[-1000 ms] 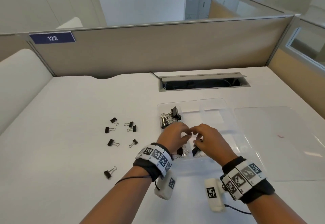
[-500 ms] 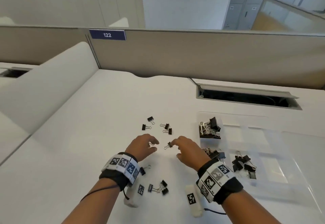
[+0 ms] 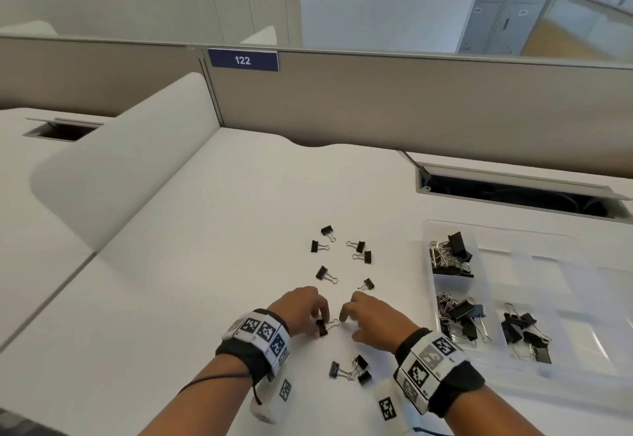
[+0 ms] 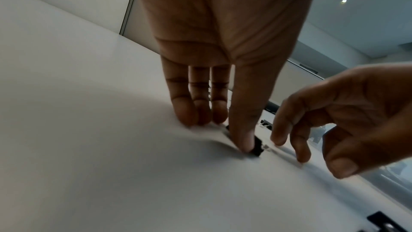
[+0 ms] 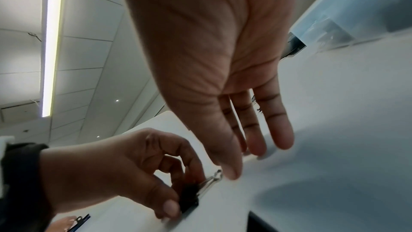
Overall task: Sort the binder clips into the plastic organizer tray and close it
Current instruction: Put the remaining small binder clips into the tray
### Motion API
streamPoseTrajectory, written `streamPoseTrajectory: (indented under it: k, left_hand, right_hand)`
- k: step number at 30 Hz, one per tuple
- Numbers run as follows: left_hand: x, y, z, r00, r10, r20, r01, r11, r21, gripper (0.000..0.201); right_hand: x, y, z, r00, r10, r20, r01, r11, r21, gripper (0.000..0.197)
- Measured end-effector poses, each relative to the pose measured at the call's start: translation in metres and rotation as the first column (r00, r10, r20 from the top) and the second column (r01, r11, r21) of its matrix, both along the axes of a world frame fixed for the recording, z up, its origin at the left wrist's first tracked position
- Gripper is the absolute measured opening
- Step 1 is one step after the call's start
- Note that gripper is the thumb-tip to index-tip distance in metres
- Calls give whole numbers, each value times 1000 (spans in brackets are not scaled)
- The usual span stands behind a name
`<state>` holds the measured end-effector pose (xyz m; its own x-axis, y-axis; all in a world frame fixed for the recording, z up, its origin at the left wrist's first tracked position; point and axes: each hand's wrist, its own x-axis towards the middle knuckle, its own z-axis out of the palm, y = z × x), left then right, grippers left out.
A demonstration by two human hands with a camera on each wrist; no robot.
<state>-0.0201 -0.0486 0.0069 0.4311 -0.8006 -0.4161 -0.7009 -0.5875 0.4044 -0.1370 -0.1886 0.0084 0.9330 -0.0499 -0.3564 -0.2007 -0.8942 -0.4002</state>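
A small black binder clip [image 3: 322, 327] with silver wire handles lies on the white desk, and my left hand [image 3: 320, 319] pinches its black body between thumb and fingers [image 5: 169, 205]. In the left wrist view the clip [image 4: 257, 145] shows under one fingertip. My right hand [image 3: 351, 315] hovers just right of it, relaxed and holding nothing, its thumb tip [image 5: 230, 172] close to the clip's handles [image 5: 212, 181]. The clear plastic organizer tray [image 3: 534, 264] stands open to the right, with black clips in three of its compartments.
Several loose clips [image 3: 342, 254] lie scattered beyond the hands, and three more [image 3: 352, 368] sit between my wrists. A cable hatch [image 3: 513, 195] opens in the desk behind the tray. A beige partition [image 3: 376, 103] closes the back, and a white divider [image 3: 120, 168] stands to the left.
Both hands left the tray and came over to the loose clips on the left. They then drew back toward me, and the left hand took hold of a clip. The head view swung left.
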Motion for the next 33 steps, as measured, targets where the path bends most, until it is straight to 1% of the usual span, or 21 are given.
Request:
streamPoseTrajectory:
  k: [3,7,9,12,14,16,18,19,21,23,25,26,30,33]
  left_hand:
    - [6,-3,-4,999,48,19,-47,996,-79,18]
    - [15,-10,-12,990,114,81,-98,979,-179,17]
    - [19,-14,-18,982,140,124,-110,969,-223,16]
    - [27,-25,-18,965,195,176,-140,949,-283,13]
    - [33,-32,-15,961,200,191,-134,942,-308,18]
    - [39,-37,-16,972,157,176,-99,950,-296,30]
    - [43,-40,-19,987,69,148,-33,972,-234,44]
    - [45,-42,-19,989,27,143,3,979,-204,46]
    - [49,-46,-19,986,-24,164,55,982,-183,39]
    - [55,-50,-17,984,-46,172,77,981,-179,31]
    - [58,-54,-14,985,-43,169,72,982,-173,27]
    - [60,-54,-14,986,-35,163,64,982,-178,26]
    - [63,-54,-18,992,12,128,19,971,-239,22]
    - [65,-50,-20,991,48,125,-12,962,-272,21]
  right_hand:
    - [4,-9,-5,995,-88,43,88,996,4,37]
    - [11,-21,-11,972,-210,108,213,977,-24,40]
    - [16,-26,-13,943,-292,156,301,953,-31,39]
    - [26,-36,-11,879,-421,225,435,900,-13,40]
    - [34,-44,-7,837,-489,246,501,865,16,42]
    - [43,-51,-7,813,-527,246,538,842,24,44]
    - [54,-56,-9,832,-502,237,515,857,7,45]
    - [59,-58,-12,852,-471,228,486,874,-8,48]
    - [69,-61,-16,894,-390,221,409,912,-45,57]
    - [78,-63,-18,934,-291,207,318,941,-112,58]
    - [86,-63,-17,960,-220,174,249,954,-166,48]
    - [89,-63,-14,964,-213,160,241,954,-179,42]
    - [104,-65,-6,966,-219,137,243,952,-187,25]
    - [114,-65,-2,962,-233,143,254,955,-155,19]
